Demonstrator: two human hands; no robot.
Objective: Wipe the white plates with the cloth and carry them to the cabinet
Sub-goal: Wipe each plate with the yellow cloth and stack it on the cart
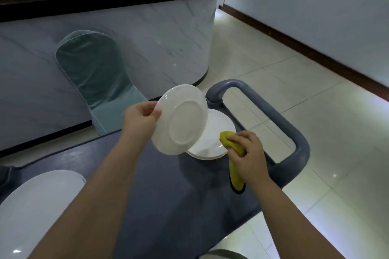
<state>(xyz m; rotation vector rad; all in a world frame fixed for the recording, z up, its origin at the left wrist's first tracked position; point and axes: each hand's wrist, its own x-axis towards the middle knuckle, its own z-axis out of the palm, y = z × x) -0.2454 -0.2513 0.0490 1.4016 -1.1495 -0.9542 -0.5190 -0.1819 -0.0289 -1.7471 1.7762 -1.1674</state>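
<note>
One plate [181, 120] tilted, rim pinched by left hand [140, 118]; right hand [246, 151] grips cloth [235, 174].

A bare left forearm [105, 185] is seen rising from the lower left of the frame, and a bare right forearm [290, 216] from the lower right. The left hand [141, 118] and the right hand [246, 153] are likewise uncovered. A sliver of olive-green fabric [223, 254] is glimpsed at the bottom centre; whether it is clothing cannot be told.
</note>
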